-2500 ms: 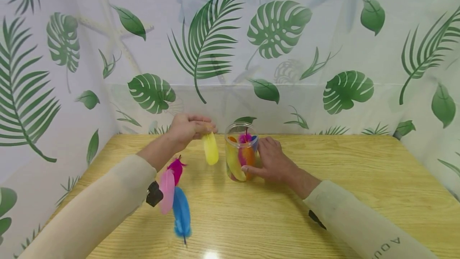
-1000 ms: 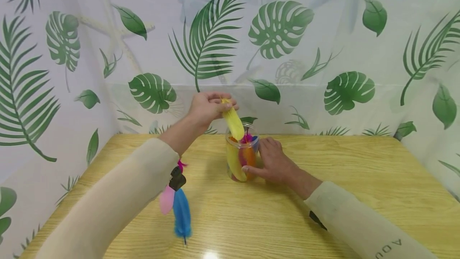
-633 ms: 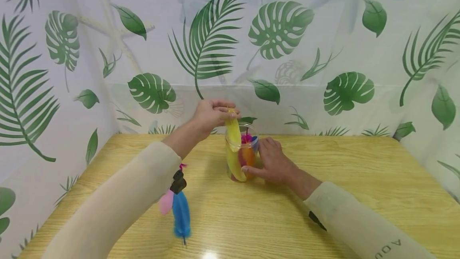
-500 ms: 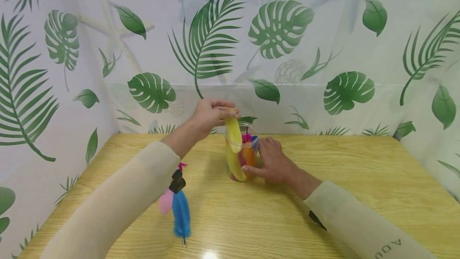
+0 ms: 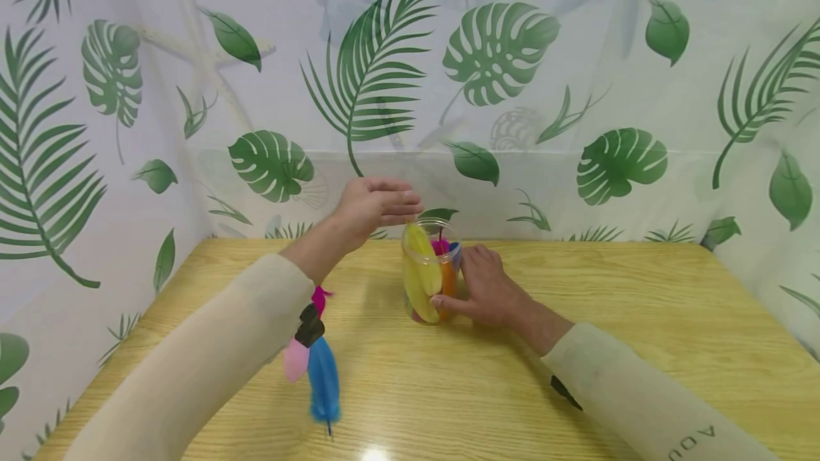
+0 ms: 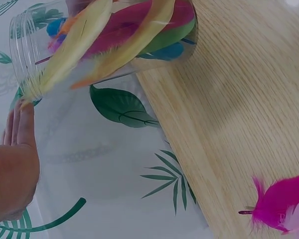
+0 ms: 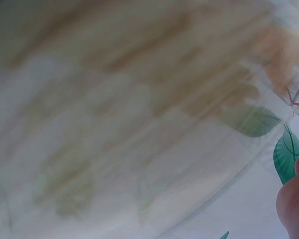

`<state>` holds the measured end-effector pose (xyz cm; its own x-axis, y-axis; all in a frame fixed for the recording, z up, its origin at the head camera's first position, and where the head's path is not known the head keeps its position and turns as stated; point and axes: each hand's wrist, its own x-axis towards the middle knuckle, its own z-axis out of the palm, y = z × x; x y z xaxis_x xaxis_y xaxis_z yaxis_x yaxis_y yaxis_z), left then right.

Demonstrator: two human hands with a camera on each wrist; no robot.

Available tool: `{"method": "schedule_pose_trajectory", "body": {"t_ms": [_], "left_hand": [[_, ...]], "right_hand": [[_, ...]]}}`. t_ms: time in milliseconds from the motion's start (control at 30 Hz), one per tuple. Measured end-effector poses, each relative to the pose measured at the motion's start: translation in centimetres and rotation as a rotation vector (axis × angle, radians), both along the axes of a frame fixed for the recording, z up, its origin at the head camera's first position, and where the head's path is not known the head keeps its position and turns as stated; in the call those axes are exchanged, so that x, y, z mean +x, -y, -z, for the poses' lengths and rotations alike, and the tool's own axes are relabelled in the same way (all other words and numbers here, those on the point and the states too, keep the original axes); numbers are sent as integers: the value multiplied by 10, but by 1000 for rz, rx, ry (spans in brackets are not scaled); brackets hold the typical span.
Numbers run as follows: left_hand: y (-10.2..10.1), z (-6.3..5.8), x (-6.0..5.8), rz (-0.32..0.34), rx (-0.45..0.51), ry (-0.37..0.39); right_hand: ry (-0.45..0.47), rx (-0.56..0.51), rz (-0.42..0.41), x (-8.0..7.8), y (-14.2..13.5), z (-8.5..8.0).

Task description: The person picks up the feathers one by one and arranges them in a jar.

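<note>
A clear plastic jar (image 5: 442,222) stands upright at the table's far side, holding several coloured feathers. My right hand (image 5: 490,287) grips its right side, thumb in front and fingers partly hidden behind. The newest yellow feather (image 6: 82,42) leans inside the jar, its quill tip poking over the rim. My left hand (image 5: 378,208) is just above and left of the rim, fingers straight, thumb apart in the left wrist view; the quill tip meets or nearly meets its fingertips. The right wrist view is mostly blurred, with part of the right hand (image 7: 294,199) at the edge.
On the wooden table (image 5: 410,390) lie a blue feather (image 5: 324,379), a pink feather (image 5: 297,360) and a magenta feather (image 5: 319,297), partly covered by the left sleeve and wrist camera. A leaf-printed cloth (image 5: 397,77) hangs behind the table.
My left hand has carried the yellow feather rightward over the jar, lowered it in and let go; its fingers have straightened and drawn slightly left. The right hand has stayed on the jar.
</note>
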<state>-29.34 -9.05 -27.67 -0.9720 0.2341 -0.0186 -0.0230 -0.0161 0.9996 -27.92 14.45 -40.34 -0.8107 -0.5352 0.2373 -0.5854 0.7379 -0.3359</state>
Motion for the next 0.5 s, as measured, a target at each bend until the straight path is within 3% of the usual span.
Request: {"method": "schedule_pose_trajectory", "body": {"t_ms": [267, 500], "left_hand": [[-5, 2, 1, 47, -32, -12], [2, 5, 2, 31, 25, -3]], "right_hand": [[6, 6, 8, 1, -1, 1], [17, 0, 6, 2, 0, -1]]}}
